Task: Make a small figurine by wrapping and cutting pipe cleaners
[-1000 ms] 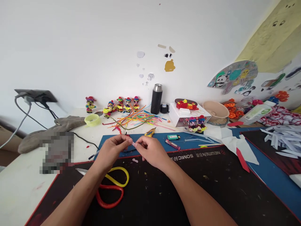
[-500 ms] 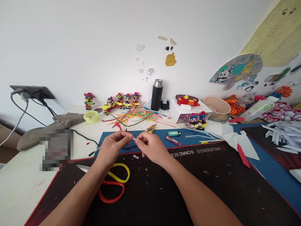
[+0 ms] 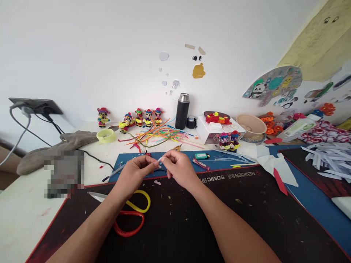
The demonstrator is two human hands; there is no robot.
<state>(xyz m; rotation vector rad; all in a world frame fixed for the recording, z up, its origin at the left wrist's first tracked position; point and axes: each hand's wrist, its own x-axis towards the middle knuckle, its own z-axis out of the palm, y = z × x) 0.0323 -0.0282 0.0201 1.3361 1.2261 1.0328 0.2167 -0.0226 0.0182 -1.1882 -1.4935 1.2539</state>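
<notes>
Right hand (image 3: 179, 168) has shifted up slightly, pinching the pale strip (image 3: 159, 159) with left hand (image 3: 134, 172), exposing more of it.

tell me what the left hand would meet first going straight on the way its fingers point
The left hand points at the right hand, so it would probably meet those fingertips first, beyond the small pale strip pinched between the two. Depth is hard to judge from this one view.
</notes>
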